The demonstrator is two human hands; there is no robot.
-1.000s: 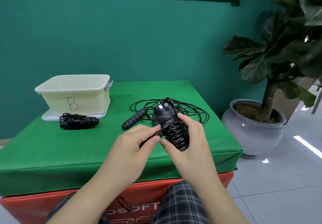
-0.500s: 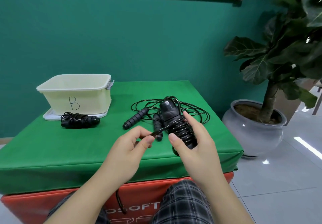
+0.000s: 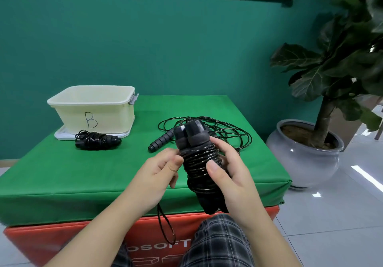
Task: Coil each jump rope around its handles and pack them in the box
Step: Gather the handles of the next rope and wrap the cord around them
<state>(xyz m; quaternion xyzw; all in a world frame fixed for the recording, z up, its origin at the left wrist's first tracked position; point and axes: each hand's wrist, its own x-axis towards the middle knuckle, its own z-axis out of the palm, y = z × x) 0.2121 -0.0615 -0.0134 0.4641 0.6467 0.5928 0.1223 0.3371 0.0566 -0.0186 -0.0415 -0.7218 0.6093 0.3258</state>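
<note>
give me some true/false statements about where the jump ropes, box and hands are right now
1. The right hand holds a coiled jump rope above the green table. True.
2. A finished coiled rope lies inside the box. False: it lies on the table in front of the box.
3. An uncoiled rope lies loose on the table. True.
4. The left hand rests flat on the table. False: it pinches the rope beside the coil.

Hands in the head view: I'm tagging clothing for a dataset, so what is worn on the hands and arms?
Nothing shows on the left hand or the right hand: no gloves, rings, watch or bands. Both forearms are bare to the frame's edge, with no sleeves in view. Dark plaid trousers cover the knees below.
</note>
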